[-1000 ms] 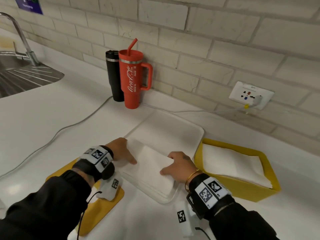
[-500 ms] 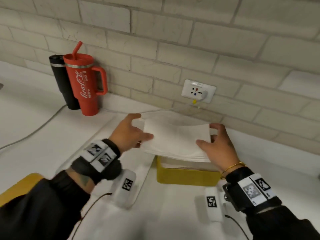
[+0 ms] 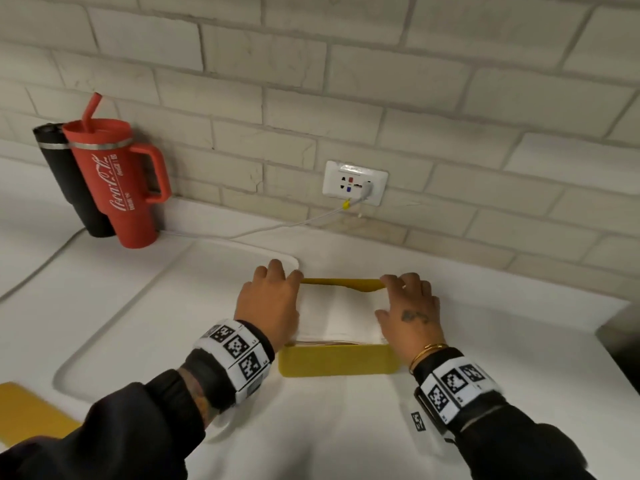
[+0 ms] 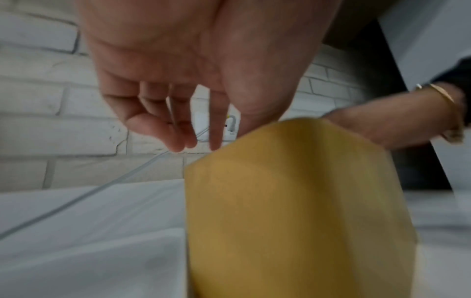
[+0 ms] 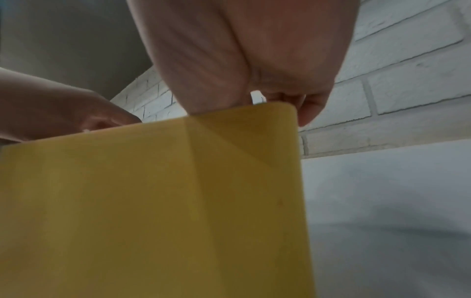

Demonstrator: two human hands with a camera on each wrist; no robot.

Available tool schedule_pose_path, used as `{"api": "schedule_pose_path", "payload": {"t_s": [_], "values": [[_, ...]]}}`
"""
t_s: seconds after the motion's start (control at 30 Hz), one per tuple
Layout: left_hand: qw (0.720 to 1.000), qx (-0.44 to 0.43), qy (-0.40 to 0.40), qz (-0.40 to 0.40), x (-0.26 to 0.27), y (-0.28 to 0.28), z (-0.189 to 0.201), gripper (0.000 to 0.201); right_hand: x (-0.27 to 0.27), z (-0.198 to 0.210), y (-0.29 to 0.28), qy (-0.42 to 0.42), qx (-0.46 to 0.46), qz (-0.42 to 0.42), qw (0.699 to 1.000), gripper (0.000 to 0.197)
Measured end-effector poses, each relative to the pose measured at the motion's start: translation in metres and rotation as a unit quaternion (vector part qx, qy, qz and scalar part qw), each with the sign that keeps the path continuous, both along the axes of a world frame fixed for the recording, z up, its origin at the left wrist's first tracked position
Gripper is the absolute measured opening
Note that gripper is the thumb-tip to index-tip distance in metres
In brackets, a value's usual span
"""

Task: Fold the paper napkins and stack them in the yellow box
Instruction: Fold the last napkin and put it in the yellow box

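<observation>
both hands (image 3: 268, 301) (image 3: 410, 315), grip relaxed and holding nothing, rest on napkins (image 3: 337, 315) in yellow box (image 3: 337, 362).

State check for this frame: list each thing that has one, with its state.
yellow box: upright on counter, holding napkins.
napkins: stacked in box, hands over both ends.
left hand: over napkins' left end.
right hand: over right end.
red tumbler: upright, lidded, straw in.
wall socket: cable plugged in.
</observation>
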State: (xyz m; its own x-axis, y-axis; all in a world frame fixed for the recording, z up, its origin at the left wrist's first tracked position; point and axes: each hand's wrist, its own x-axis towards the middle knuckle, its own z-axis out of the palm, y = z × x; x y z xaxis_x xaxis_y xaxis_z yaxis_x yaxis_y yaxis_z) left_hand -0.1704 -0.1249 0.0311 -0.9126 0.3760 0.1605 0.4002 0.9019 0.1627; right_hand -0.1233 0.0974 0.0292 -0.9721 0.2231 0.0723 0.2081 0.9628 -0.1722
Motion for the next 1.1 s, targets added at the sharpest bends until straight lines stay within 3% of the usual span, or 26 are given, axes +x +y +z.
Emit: {"api": "schedule_pose_path", "payload": {"t_s": [0.1,0.17,0.23,0.37,0.47,0.53,0.57,0.67,0.7,0.77,0.9,1.0,1.1], "values": [[0.990,-0.014,0.091,-0.107,0.001,-0.006,-0.009,0.008,0.006,0.008,0.002,0.065,0.012,0.032,0.997,0.036],[0.987,-0.025,0.050,-0.153,0.003,-0.005,-0.012,0.043,0.013,0.013,0.004,0.040,-0.014,0.077,0.996,0.031],[0.987,-0.077,-0.004,-0.140,0.007,-0.004,-0.010,0.072,0.023,0.013,0.005,-0.046,-0.046,0.117,0.991,0.050],[0.982,-0.110,-0.059,-0.145,0.006,0.000,-0.014,0.090,0.032,0.000,0.006,-0.145,-0.046,0.124,0.981,0.072],[0.985,-0.004,-0.104,-0.137,0.013,-0.012,-0.010,0.084,0.032,-0.002,0.008,-0.139,-0.049,0.126,0.981,0.091],[0.986,0.085,-0.110,-0.091,0.025,-0.042,-0.001,0.072,0.034,0.002,0.005,-0.083,-0.028,0.129,0.988,0.106],[0.987,0.108,-0.105,-0.057,0.032,-0.063,0.001,0.063,0.034,0.005,0.000,-0.034,-0.025,0.136,0.990,0.096],[0.982,0.135,-0.111,0.070,0.053,-0.140,0.001,0.046,0.038,0.024,-0.039,0.104,-0.111,0.170,0.974,0.031],[0.978,0.130,-0.114,0.118,0.060,-0.169,-0.001,0.045,0.040,0.028,-0.060,0.106,-0.155,0.191,0.964,0.018],[0.962,0.113,-0.133,0.212,0.078,-0.224,-0.007,0.046,0.046,0.037,-0.110,0.089,-0.207,0.254,0.941,0.015],[0.909,0.102,-0.187,0.358,0.110,-0.302,-0.018,0.057,0.058,0.019,-0.212,-0.070,-0.243,0.338,0.906,0.034],[0.889,0.076,-0.222,0.394,0.125,-0.329,-0.028,0.067,0.072,-0.004,-0.277,-0.166,-0.188,0.373,0.893,0.068],[0.886,0.069,-0.231,0.396,0.136,-0.339,-0.038,0.061,0.088,-0.024,-0.322,-0.244,-0.146,0.352,0.892,0.105]]}}
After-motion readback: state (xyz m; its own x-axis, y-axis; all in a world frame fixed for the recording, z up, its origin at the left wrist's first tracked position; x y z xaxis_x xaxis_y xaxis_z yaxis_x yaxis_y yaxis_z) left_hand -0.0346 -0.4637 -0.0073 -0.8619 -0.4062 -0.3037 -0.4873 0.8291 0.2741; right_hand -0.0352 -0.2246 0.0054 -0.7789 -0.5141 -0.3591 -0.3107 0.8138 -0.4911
